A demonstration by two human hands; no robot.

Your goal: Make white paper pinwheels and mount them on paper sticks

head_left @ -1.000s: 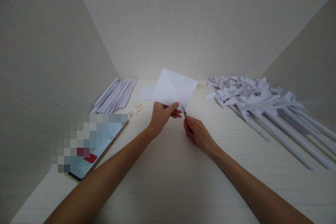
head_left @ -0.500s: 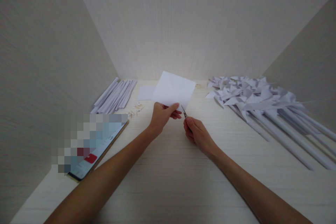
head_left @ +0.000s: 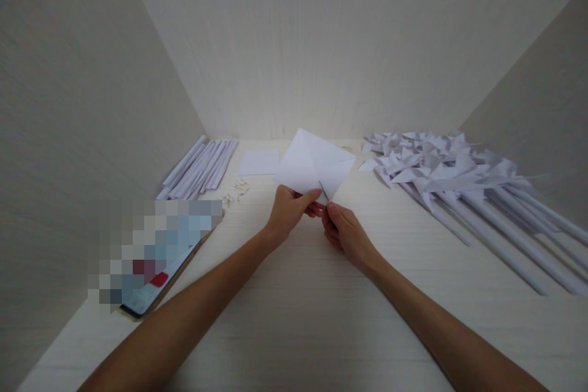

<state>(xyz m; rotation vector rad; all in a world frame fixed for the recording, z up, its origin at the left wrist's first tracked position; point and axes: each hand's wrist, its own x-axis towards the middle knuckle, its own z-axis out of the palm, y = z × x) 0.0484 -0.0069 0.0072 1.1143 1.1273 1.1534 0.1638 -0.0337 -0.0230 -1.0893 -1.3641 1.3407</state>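
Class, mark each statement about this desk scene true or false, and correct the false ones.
1. The left hand holds a white sheet of paper. True.
2. The right hand holds a pencil. False: it holds small scissors, their blades at the sheet's lower edge.
3. The finished paper pinwheels lie on the right side of the table. True.
4. The rolled paper sticks lie right of the hands. False: that bundle lies far left.
5. The phone lies at the near left. True.
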